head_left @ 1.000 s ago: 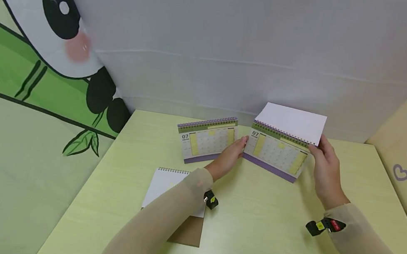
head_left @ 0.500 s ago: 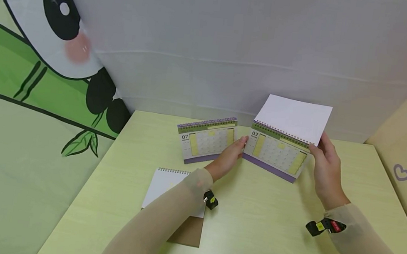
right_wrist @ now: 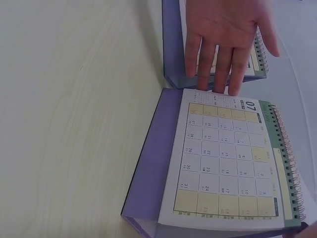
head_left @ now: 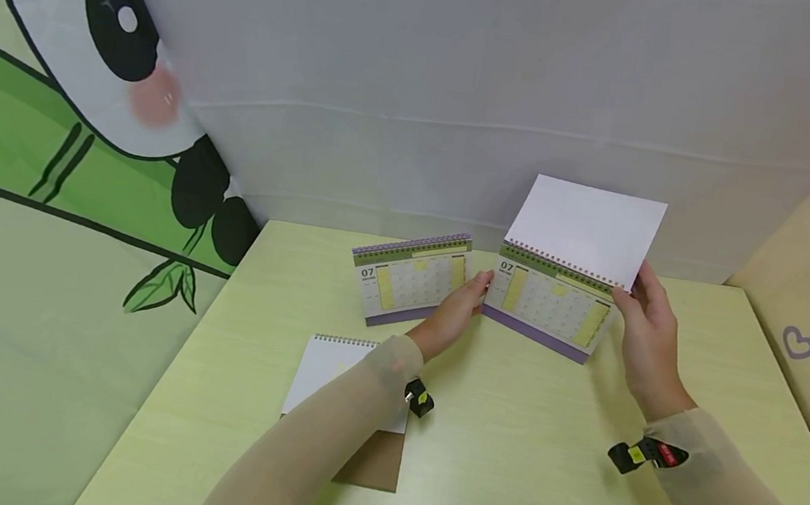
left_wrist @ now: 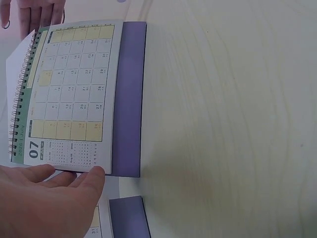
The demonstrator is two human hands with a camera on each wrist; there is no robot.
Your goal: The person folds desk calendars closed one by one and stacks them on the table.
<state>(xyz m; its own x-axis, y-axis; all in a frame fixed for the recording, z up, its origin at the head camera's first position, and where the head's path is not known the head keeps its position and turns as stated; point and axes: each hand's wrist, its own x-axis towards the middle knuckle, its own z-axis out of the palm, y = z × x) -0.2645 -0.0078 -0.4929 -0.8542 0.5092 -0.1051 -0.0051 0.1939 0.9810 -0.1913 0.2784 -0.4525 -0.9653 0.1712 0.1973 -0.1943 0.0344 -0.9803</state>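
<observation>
A spiral desk calendar (head_left: 557, 303) with a purple base stands at the back right, showing its month 07 sheet. Behind its rings a blank white sheet (head_left: 588, 227) tilts up. My left hand (head_left: 453, 316) touches the calendar's left edge, fingers straight in the right wrist view. My right hand (head_left: 650, 343) grips the calendar at the right end of the rings, one digit in front and the other fingers partly hidden behind. In the right wrist view only a blurred bit of that hand shows at the bottom right corner.
A second, similar calendar (head_left: 413, 278) stands left of the first, partly behind the left hand. A white spiral pad with a brown base (head_left: 369, 461) lies nearer, partly covered by the left sleeve. The pale table (head_left: 501, 463) meets a white cloth backdrop (head_left: 422, 104).
The blank white sheet behind the rings has swung upward, its top edge now higher against the backdrop. Both hands and the calendar's front have stayed almost still.
</observation>
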